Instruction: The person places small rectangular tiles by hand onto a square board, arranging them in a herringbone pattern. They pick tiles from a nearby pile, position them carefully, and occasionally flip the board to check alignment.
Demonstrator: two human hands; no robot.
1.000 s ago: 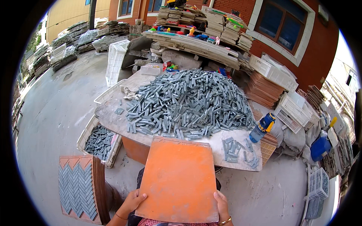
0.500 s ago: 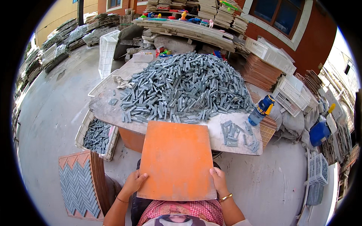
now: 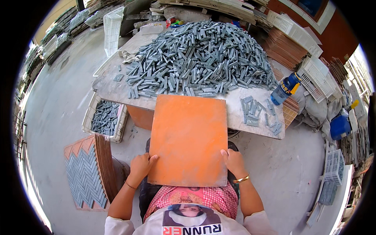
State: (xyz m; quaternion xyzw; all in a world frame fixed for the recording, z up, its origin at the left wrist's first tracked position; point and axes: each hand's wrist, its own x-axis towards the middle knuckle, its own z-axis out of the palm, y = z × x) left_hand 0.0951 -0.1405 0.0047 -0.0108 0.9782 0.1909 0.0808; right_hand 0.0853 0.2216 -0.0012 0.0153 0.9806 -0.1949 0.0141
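An orange board, flat and nearly square, rests over my lap with its far edge against the table's front. My left hand grips its left edge, thumb on top and fingers hidden beneath. On the opposite edge my right hand holds it the same way. Beyond the board, a big heap of small grey stone strips covers most of the table. A few loose strips lie at the table's right corner.
To my left stands a stack of boards, topped by grey strips in a herringbone pattern. A white crate of strips sits under the table's left end. A blue bottle stands at the right. White crates and a blue jug lie farther right.
My view has tipped downward, so the table, heap and board appear higher in the picture. Both hands keep their hold on the board's side edges.
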